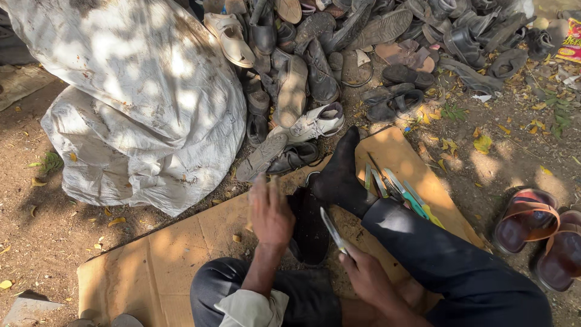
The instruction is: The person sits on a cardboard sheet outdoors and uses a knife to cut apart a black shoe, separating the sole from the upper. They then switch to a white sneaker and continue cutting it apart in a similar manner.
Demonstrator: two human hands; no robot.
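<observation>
Filling the upper left, a big white sack (139,91) runs off the top edge, and beside it a heap of worn shoes and sandals (363,42) is cut off along the top too, so its full size cannot be told. Below lies a sheet of brown cardboard (175,254) on the dirt, partly covered by the seated person's dark trousers and a leg stretched out in a black sock (339,172). Two brown sandals (538,233) sit on the ground at the right, the nearer one cropped by the edge. A dark shoe sole (308,227) lies on the cardboard between the knees, largely in shadow and hard to make out. Just past the ankle rests a small bunch of tools with green handles (402,194), their shapes overlapping. The left hand (270,212) reaches forward, wrist straight, fingers spread and blurred, hovering just beside the sole's left edge; whether it touches cannot be told. The right hand (366,275), lower and bent inward, is closed around a knife (331,229), whose blade points up and left against the sole's right edge.
</observation>
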